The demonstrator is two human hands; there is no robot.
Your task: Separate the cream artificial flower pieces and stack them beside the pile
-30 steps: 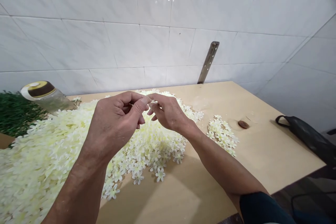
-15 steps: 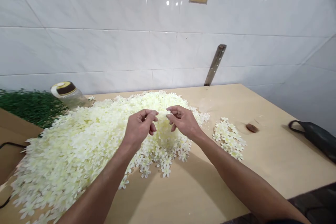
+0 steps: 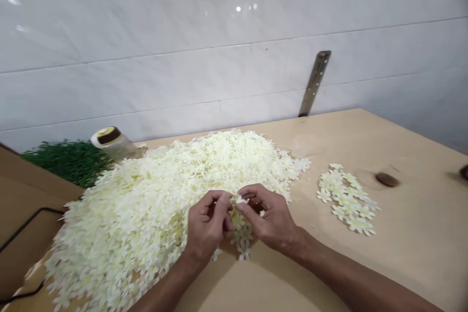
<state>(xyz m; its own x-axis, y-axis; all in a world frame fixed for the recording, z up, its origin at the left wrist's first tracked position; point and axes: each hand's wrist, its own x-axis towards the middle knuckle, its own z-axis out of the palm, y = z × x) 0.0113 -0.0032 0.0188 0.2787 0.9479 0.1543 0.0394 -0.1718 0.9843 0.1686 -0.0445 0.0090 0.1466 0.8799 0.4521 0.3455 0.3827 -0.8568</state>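
My left hand (image 3: 208,226) and my right hand (image 3: 268,219) meet fingertip to fingertip over the near edge of a big heap of cream-white fabric flowers (image 3: 153,204). Both pinch one small white flower (image 3: 238,200) between thumbs and forefingers. The other fingers are curled in. A few loose flowers lie on the wooden table (image 3: 409,239) right under my hands.
A small separate cluster of flowers (image 3: 345,197) lies to the right, beside a dark knot (image 3: 386,179) in the wood. At the back left a capped jar (image 3: 111,142) lies on its side by green artificial foliage (image 3: 69,161). A black cable (image 3: 22,226) runs at left. Tiled wall behind.
My hands have dropped lower and nearer to me, down to the heap's front edge, still pinching a flower. The view has swung left, so the black bag at right is out of sight.
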